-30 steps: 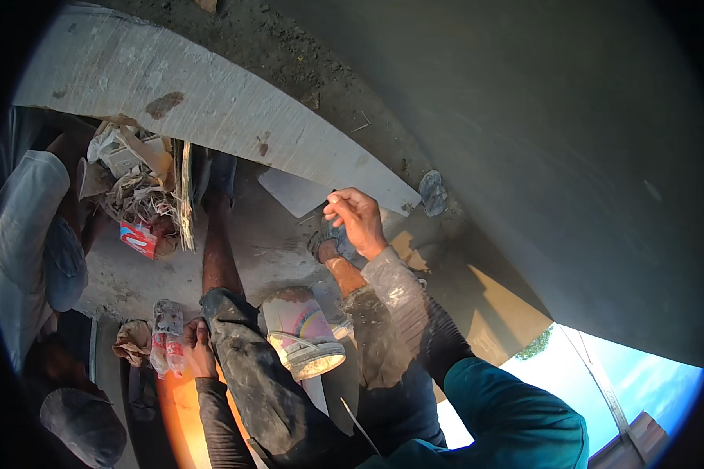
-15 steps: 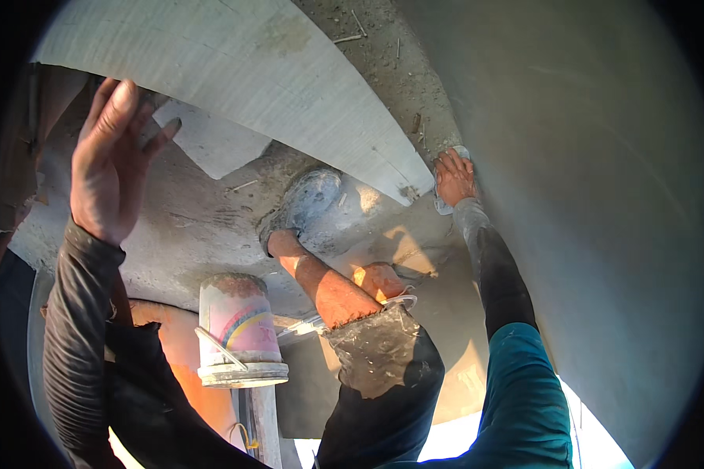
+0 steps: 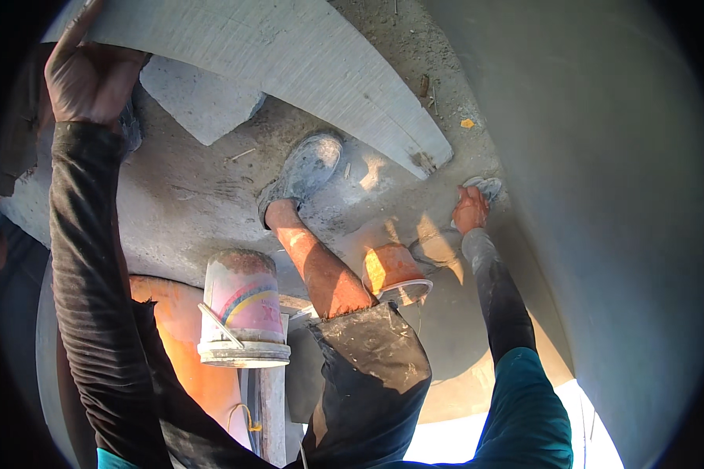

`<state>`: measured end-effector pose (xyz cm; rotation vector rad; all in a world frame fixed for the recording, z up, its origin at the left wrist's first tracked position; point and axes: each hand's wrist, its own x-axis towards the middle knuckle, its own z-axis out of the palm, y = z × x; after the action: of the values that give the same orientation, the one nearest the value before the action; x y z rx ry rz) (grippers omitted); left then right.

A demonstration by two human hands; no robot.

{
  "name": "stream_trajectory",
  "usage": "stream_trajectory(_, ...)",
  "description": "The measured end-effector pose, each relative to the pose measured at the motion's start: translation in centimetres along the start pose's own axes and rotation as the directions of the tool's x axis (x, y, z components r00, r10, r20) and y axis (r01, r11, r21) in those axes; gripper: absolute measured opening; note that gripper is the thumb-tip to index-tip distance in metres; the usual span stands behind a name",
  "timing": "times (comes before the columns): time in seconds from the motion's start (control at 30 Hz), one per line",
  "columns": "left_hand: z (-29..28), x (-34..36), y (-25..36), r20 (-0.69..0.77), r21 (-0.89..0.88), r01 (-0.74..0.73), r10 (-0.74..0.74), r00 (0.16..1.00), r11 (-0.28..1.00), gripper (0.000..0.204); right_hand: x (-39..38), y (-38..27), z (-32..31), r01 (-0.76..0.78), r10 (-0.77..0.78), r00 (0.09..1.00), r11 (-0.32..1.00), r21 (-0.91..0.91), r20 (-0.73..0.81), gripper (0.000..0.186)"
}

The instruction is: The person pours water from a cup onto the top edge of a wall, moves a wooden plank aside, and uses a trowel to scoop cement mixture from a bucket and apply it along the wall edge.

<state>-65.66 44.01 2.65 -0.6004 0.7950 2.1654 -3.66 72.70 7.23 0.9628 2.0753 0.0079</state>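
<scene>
At the upper left my left hand [image 3: 86,82] grips the lower edge of a pale curved board [image 3: 266,47], thumb stretched up along its face and the other fingers partly hidden at the edge. On the right, my right hand [image 3: 470,209] is closed on a flattened pale object [image 3: 485,186], pressed to the dusty concrete beside the smooth grey curved wall [image 3: 594,180]. My dust-covered shoe [image 3: 309,166] rests on the concrete between my hands, below the board.
A pink and white bucket [image 3: 238,309] with a handle hangs or stands at lower middle. An orange tub [image 3: 389,267] is beside my leg, and an orange surface [image 3: 176,336] lies behind the bucket. A pale slab [image 3: 195,98] and small debris lie around the board.
My left hand has risen from beside the bottles to the board's edge. My right hand has gone from mid-air to the pale object at right. The view has shifted away from the debris pile.
</scene>
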Motion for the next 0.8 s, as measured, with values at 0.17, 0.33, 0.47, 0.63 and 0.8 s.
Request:
stream_trajectory(0.17,3.9,1.4,-1.3,0.166,0.051,0.032,-0.04,0.985,0.998,0.028,-6.1,-0.5,5.4,-0.1,0.076,0.994,0.933,0.345,0.081,0.028)
stream_trajectory(0.33,10.2,-1.4,-5.9,0.093,0.376,-0.036,0.001,0.996,0.926,0.035,-13.7,-5.8,5.8,-0.404,-0.071,0.871,0.462,0.79,0.487,0.025)
stream_trajectory(0.47,9.4,-0.2,-3.0,0.14,0.452,0.031,-0.105,0.984,0.891,0.045,-21.0,-11.6,0.2,-0.359,-0.228,0.849,0.415,0.836,0.478,0.027)
stream_trajectory(0.63,8.3,-3.7,2.4,-0.128,0.946,0.101,0.07,0.989,0.309,0.106,-17.9,-15.4,-8.2,-0.378,-0.494,0.766,0.172,0.91,0.411,0.033)
stream_trajectory(0.8,9.7,-21.9,8.5,0.053,0.985,-0.061,-0.056,0.997,-0.16,0.063,-14.5,-12.5,-10.3,-0.181,-0.649,0.724,0.148,0.972,0.234,0.034)
